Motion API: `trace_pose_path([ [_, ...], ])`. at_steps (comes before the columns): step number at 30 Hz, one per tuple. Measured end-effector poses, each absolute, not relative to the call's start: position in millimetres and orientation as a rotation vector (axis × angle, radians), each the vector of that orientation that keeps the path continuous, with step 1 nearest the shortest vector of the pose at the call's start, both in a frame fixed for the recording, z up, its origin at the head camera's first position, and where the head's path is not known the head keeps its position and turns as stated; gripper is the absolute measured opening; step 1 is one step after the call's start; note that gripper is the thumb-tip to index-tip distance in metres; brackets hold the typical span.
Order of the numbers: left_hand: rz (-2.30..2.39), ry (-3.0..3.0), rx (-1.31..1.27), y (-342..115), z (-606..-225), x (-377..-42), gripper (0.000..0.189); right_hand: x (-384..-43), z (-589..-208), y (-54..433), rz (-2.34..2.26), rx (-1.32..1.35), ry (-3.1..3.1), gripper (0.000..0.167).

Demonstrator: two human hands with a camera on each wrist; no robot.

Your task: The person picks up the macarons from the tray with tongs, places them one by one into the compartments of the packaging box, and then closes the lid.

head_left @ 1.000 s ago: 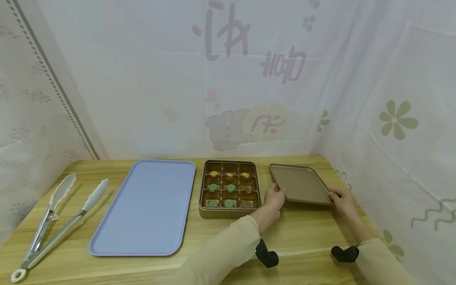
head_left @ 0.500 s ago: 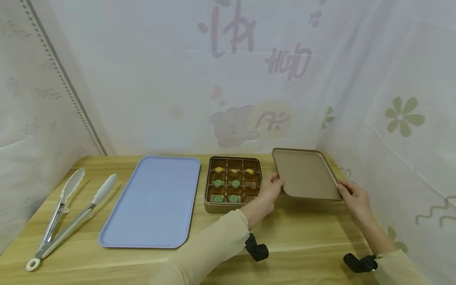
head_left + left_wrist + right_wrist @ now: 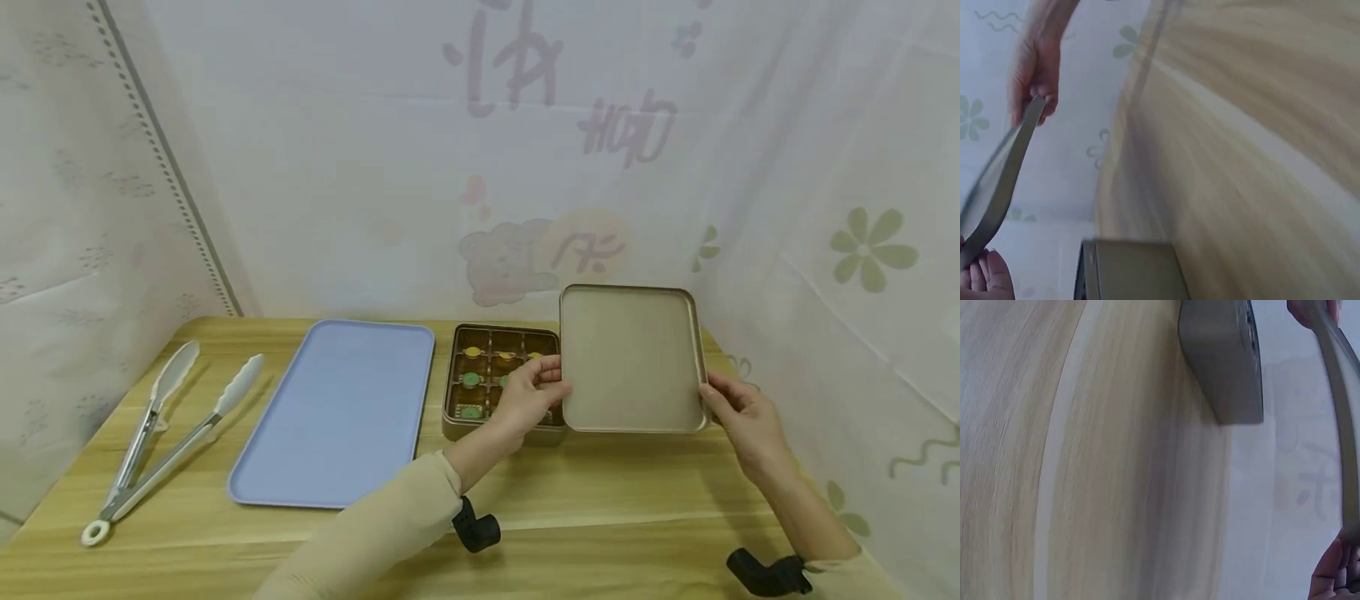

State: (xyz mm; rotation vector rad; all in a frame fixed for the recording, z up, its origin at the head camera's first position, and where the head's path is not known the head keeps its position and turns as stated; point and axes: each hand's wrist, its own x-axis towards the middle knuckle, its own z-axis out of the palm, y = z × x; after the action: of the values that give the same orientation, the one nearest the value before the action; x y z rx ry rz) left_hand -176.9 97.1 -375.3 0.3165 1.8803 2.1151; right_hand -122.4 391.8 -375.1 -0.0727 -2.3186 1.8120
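Both hands hold a square bronze tin lid (image 3: pixel 633 358) up off the table, tilted so that its hollow, rimmed side shows in the head view. My left hand (image 3: pixel 523 398) pinches its left edge, and my right hand (image 3: pixel 750 421) grips the right edge near the lower corner. Just left of the lid stands the matching bronze tin (image 3: pixel 465 427), uncovered, with a brown divided insert. Yellow and green round pieces sit in several of its compartments. The left forearm, left hand and lid hide the tin's right part. In the left wrist view the lid (image 3: pixel 1004 181) is edge-on above the tin (image 3: pixel 1138 272).
A light blue rectangular tray (image 3: pixel 337 408) lies left of the tin. Farther left, spread tongs (image 3: pixel 165 442) with pale scalloped tips rest on the wooden table (image 3: pixel 600 517). Printed white cloth (image 3: pixel 375 167) hangs behind and at both sides.
The lid has risen from near the table on the right, tilted up more, and moved left to overlap the tin's right edge. Both hands travelled with it. The head view has shifted slightly.
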Motion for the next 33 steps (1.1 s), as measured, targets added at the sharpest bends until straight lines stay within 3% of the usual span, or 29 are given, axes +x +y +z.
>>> trace_pose_path([
  [5,2.079,2.19,0.488,77,-371,-175,0.028,-119,-367,377,1.695,-0.017,-2.382,0.022],
  [11,2.013,2.548,0.717,54,-363,-174,0.019,-116,-359,358,1.324,0.038,-2.416,0.02],
  [16,2.005,2.608,0.782,38,-363,-175,0.021,-119,-354,344,1.36,0.155,-2.365,0.02],
  [24,2.039,2.559,0.822,17,-370,-179,0.028,-120,-351,335,1.732,0.326,-2.383,0.04],
  [33,2.041,2.622,0.74,3,-376,-186,0.039,-135,-360,314,1.909,0.237,-2.497,0.059],
])
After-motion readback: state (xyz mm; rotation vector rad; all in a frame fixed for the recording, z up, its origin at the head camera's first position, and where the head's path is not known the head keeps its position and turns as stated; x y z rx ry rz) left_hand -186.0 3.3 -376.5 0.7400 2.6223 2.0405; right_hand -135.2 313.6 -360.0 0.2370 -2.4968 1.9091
